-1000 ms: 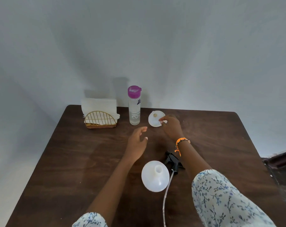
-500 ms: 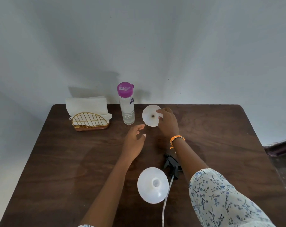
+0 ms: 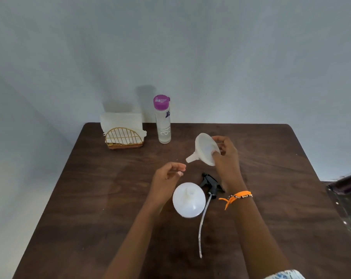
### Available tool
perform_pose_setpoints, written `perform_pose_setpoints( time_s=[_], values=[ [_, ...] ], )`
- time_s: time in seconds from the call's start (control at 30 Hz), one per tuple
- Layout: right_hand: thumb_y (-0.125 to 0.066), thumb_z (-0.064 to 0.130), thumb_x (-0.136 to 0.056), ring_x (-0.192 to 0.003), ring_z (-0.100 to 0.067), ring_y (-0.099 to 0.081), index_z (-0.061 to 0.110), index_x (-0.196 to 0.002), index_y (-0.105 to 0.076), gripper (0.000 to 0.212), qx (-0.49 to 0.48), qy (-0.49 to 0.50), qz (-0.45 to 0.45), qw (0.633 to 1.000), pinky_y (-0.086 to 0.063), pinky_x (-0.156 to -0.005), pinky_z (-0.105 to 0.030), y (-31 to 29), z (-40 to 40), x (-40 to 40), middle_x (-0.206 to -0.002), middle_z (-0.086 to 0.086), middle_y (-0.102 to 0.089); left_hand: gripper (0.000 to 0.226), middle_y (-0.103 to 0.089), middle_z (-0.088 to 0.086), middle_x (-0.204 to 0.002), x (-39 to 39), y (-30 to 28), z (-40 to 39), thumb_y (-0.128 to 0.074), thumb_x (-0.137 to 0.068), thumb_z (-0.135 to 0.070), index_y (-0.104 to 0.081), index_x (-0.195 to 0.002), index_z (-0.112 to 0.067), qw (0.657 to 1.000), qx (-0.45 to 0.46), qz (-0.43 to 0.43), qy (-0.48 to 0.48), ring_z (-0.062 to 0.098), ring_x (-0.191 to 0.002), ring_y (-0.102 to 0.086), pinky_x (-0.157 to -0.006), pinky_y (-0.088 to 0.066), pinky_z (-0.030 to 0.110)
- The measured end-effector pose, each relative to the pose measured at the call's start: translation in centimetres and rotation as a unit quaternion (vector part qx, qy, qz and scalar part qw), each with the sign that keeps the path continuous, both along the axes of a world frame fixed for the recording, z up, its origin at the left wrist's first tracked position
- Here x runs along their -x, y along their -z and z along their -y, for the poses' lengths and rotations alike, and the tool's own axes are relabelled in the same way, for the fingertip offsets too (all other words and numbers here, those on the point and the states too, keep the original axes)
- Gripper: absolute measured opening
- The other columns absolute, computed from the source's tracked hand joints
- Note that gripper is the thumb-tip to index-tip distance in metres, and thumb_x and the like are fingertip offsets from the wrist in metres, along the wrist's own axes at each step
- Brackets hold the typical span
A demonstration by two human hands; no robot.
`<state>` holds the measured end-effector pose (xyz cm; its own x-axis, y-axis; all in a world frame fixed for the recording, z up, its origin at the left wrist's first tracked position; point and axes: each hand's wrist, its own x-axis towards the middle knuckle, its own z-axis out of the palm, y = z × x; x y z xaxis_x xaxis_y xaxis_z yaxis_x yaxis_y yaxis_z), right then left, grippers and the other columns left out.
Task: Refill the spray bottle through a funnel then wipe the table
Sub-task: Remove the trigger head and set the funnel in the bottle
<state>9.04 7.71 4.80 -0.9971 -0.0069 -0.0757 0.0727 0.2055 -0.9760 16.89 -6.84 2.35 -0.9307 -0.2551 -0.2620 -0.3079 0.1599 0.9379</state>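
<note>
Lifted off the table since before, funnel [image 3: 205,151] sits pinched at its rim in right hand [image 3: 226,156], light and stiff; left hand [image 3: 166,178], fingers loosely curled and empty, hovers at bottle's [image 3: 188,200] 10 o'clock.

Bare table [image 3: 281,178] right of the arms and along the near left edge. Centre crowded: open spray bottle [image 3: 188,200] beside trigger head [image 3: 211,183] with trailing tube [image 3: 201,224]. Far left edge blocked by napkin holder [image 3: 124,138] and tall water bottle [image 3: 163,121].
</note>
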Motion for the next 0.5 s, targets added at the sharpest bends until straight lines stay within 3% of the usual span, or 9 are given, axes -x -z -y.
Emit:
perform_pose_setpoints(
  time_s=[0.1,0.27,0.4,0.5],
  values=[
    [-0.043,-0.007,-0.082,-0.104,-0.018,-0.05,0.021,-0.107,-0.056,0.039,-0.001,-0.03,0.007,1.0,-0.043,-0.063,-0.02,-1.1,-0.7,-2.4,-0.117,-0.001,-0.054,0.024,-0.064,-0.016,-0.099,-1.8,-0.1,-0.9,-0.05,-0.091,-0.005,-0.064,-0.098,-0.023,1.0,-0.023,0.0,0.007,0.0,-0.098,-0.058,-0.079,-0.044,0.014],
    [-0.042,-0.008,-0.084,-0.103,-0.017,-0.049,0.017,-0.108,-0.058,0.039,-0.012,-0.05,0.005,0.999,-0.043,-0.06,-0.017,-2.4,-1.5,-4.9,-0.114,0.0,-0.053,0.031,-0.063,-0.009,-0.112,-3.5,0.7,-1.6,-0.053,-0.089,-0.005,-0.062,-0.103,-0.031,0.999,-0.035,0.02,0.025,0.007,-0.11,-0.056,-0.092,-0.047,0.032],
    [-0.044,-0.006,-0.084,-0.105,-0.018,-0.049,0.016,-0.112,-0.058,0.038,-0.038,-0.058,0.003,0.998,-0.044,-0.058,-0.015,-2.4,-1.6,-5.8,-0.116,0.0,-0.053,0.024,-0.062,-0.011,-0.11,-4.1,0.8,-1.8,-0.062,-0.086,-0.015,-0.059,-0.1,-0.034,0.999,-0.018,-0.002,0.038,0.009,-0.109,-0.056,-0.086,-0.046,0.027],
    [-0.046,-0.004,-0.084,-0.103,-0.017,-0.049,0.014,-0.112,-0.058,0.036,-0.074,-0.061,-0.013,0.995,-0.046,-0.062,-0.018,-2.1,-1.3,-6.0,-0.114,0.0,-0.054,0.029,-0.059,-0.014,-0.11,-4.3,1.0,-1.9,-0.063,-0.084,-0.015,-0.055,-0.096,-0.04,0.998,0.002,-0.008,0.056,0.01,-0.11,-0.053,-0.091,-0.046,0.031]
  ],
)
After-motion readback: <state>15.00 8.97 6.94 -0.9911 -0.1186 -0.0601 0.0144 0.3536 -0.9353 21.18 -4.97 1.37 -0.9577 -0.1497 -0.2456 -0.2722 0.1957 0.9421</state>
